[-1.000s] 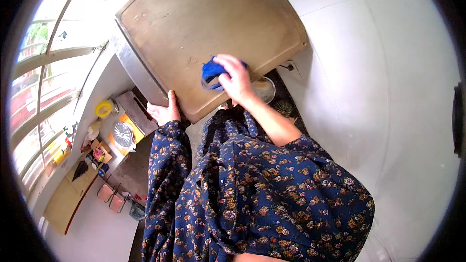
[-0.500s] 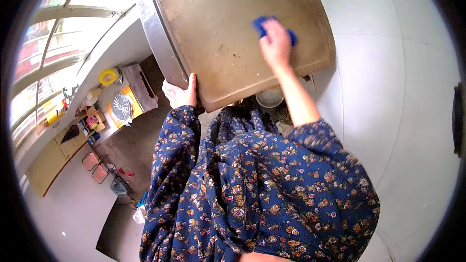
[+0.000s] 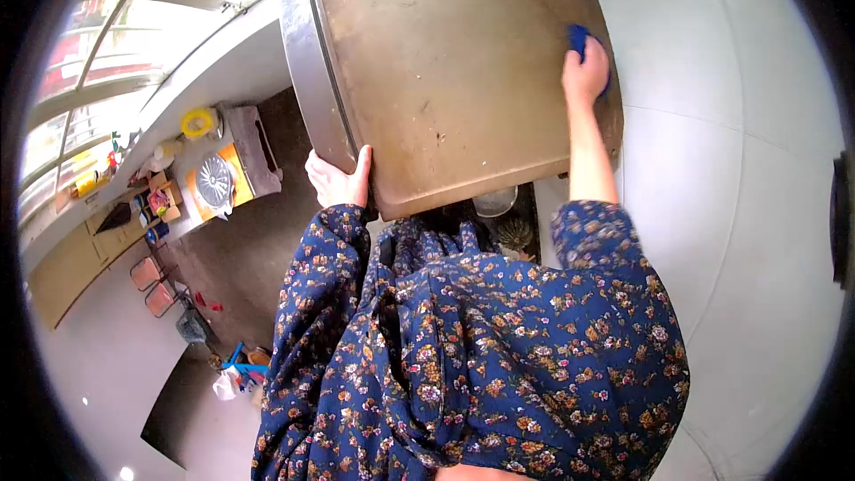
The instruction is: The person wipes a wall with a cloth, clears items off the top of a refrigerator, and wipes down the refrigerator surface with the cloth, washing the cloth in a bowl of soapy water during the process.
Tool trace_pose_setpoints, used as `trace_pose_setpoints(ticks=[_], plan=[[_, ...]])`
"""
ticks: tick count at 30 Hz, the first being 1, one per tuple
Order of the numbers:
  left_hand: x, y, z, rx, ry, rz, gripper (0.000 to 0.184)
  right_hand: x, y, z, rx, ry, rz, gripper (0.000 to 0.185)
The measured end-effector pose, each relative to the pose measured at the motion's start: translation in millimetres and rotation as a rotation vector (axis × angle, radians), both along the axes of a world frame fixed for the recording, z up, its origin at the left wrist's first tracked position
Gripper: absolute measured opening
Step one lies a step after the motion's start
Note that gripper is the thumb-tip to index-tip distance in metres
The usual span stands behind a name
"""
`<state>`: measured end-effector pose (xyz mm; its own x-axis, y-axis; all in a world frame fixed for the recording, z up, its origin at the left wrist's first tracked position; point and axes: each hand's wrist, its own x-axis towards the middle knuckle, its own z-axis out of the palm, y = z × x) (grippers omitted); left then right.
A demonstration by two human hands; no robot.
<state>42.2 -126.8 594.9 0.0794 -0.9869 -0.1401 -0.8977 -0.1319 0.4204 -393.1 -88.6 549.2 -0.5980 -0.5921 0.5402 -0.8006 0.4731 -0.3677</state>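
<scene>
A brown, speckled flat top (image 3: 472, 62) of what looks like a refrigerator fills the upper middle, with a grey door (image 3: 312, 62) along its left side. My right hand (image 3: 585, 71) presses a blue cloth (image 3: 578, 38) against the brown top near its right edge, fingers closed around it. At the near left corner, my left hand (image 3: 340, 182) grips the door edge, thumb on one side and fingers on the other. Small crumbs and dark specks lie scattered on the top.
A white wall (image 3: 686, 151) stands close on the right. Below the near edge are a metal bowl (image 3: 496, 203) and a striped, squash-like object (image 3: 515, 233). Far left, a table (image 3: 191, 185) holds a silver round plate (image 3: 215, 181), under a barred window (image 3: 116, 53).
My right hand has slid the blue cloth rightward across the top to near its right edge. My left hand stays at the corner. The view has shifted slightly.
</scene>
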Motion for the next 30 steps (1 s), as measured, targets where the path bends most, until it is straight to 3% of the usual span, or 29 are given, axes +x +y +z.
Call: trace_pose_setpoints(ticks=[5, 7, 11, 15, 17, 19, 25, 26, 29, 30], plan=[[3.4, 2.1, 1.4, -0.019, -0.008, -0.036, 0.096, 142.9, -21.2, 47.6, -0.043, -0.425, 0.520, 0.034], [1.9, 2.7, 5.2, -0.033, 0.004, -0.039, 0.096, 154.8, -27.7, 63.1, -0.085, -0.672, 0.590, 0.038], [2.0, 2.6, 6.4, -0.021, 0.047, -0.039, 0.090, 72.4, -40.8, 101.8, -0.196, -0.409, 0.358, 0.041], [2.5, 5.0, 2.3, -0.061, 0.040, -0.051, 0.089, -20.4, -27.8, 51.9, -0.100, -0.141, -0.105, 0.042], [-1.3, 4.7, 10.9, -0.030, 0.046, -0.050, 0.090, -37.6, -36.2, 23.9, 0.066, 0.052, -0.131, 0.043], [-1.8, 5.9, 10.4, -0.022, 0.033, -0.035, 0.090, -34.4, -64.5, 10.1, 0.077, -0.001, -0.221, 0.041], [-3.5, 7.1, 18.8, -0.005, 0.047, -0.019, 0.090, 68.9, -125.3, 34.6, -0.039, -0.244, 0.458, 0.038], [-1.4, 6.9, 17.1, -0.019, 0.039, -0.035, 0.090, 72.1, -128.2, 46.0, -0.067, -0.473, 0.594, 0.039], [-0.6, 8.3, 13.5, -0.026, 0.023, -0.038, 0.089, 34.6, -141.9, 93.8, -0.166, -0.437, 0.561, 0.038], [-2.2, 9.3, 16.2, -0.007, 0.016, -0.022, 0.089, 11.3, -147.7, 98.9, -0.189, -0.376, 0.438, 0.037]])
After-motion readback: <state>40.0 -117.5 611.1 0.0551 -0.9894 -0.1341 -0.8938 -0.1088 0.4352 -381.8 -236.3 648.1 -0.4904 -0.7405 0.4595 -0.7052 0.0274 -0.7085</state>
